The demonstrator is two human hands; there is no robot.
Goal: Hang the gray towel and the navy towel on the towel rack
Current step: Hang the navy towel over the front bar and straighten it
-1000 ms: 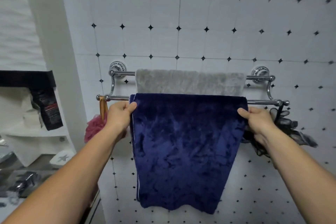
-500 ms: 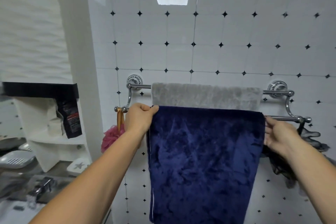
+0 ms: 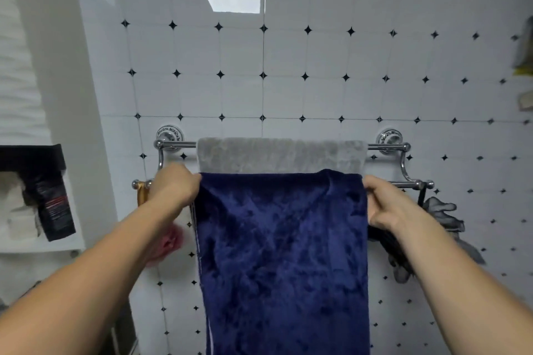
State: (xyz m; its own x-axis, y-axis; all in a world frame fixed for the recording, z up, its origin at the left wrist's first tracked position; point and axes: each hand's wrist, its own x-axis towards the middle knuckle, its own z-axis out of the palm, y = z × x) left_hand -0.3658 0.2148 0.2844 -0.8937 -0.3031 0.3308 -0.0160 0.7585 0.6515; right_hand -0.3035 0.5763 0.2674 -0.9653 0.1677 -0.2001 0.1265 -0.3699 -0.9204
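A chrome double-bar towel rack (image 3: 402, 153) is fixed to the tiled wall. The gray towel (image 3: 281, 154) hangs over its rear, upper bar. The navy towel (image 3: 284, 256) drapes over the front, lower bar and runs down past the frame's bottom edge, with a small fold near its top right. My left hand (image 3: 173, 186) grips the navy towel's top left edge at the bar. My right hand (image 3: 385, 203) holds its top right edge. The front bar is hidden under the towel.
A pink bath pouf (image 3: 170, 242) hangs from the rack's left end behind my left forearm. Dark mesh gloves (image 3: 441, 216) hang from its right end. At the left is a white shelf with a black packet (image 3: 56, 204). A white wall corner stands left of the rack.
The view has tilted up and closed in on the rack. Both hands stay on the navy towel's top corners; a small fold has appeared near its top right.
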